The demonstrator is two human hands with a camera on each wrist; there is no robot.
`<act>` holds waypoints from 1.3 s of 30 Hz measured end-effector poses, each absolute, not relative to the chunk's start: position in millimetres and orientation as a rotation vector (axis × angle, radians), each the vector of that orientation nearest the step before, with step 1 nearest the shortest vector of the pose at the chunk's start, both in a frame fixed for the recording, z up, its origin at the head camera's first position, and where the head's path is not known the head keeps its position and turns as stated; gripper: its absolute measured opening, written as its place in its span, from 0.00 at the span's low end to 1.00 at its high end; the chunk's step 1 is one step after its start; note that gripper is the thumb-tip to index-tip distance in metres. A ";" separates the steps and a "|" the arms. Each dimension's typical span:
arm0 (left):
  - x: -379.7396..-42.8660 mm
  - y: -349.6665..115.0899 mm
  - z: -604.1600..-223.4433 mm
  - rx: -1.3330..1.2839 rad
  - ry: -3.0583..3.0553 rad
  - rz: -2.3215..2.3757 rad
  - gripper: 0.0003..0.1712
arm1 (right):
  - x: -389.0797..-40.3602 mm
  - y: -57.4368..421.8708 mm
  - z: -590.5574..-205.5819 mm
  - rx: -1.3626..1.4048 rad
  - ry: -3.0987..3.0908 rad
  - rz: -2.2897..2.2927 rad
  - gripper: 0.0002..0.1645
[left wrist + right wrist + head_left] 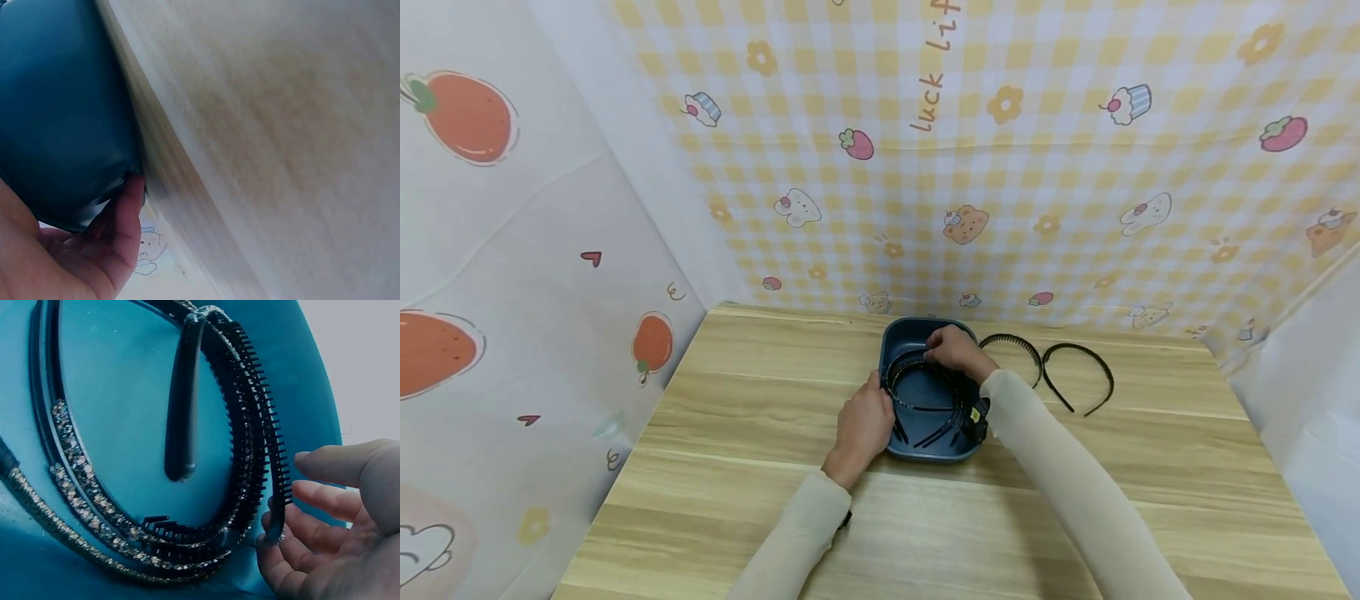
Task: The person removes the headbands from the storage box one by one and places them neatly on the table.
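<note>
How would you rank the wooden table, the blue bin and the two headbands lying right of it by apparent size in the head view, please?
1. Wooden table
2. Blue bin
3. Headband nearer the bin and headband farther right: not ranked; they look alike, and the nearer one is partly hidden.

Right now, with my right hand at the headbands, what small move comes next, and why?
I'd probably bring the thumb of your right hand in to pinch the black toothed headband: fingers lie at its end, but the thumb looks clear of it, so control seems loose. Your left hand grips the edge of the blue basin, which should steady it.
</note>
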State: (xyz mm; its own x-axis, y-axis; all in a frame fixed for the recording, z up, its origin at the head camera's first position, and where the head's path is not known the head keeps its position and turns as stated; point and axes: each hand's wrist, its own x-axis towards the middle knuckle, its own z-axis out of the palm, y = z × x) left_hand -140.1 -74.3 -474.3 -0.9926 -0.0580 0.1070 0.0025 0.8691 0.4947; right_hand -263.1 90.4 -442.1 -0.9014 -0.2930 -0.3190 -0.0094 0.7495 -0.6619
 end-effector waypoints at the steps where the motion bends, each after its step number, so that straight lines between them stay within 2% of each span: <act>1: -139.9 -74.3 -474.4 0.046 -2.924 -0.775 0.25 | -263.2 90.1 -441.4 -0.232 2.548 -0.954 0.17; 18: -139.7 -74.4 -473.9 0.040 -2.916 -0.757 0.24 | -255.9 103.0 -413.8 -0.368 2.328 -0.923 0.06; 27: -139.9 -73.5 -474.1 0.024 -2.909 -0.781 0.24 | -251.2 114.6 -408.4 -0.405 2.318 -0.936 0.08; 39: -139.9 -72.8 -475.1 0.045 -2.894 -0.795 0.25 | -252.9 146.0 -395.0 -0.401 2.352 -1.031 0.14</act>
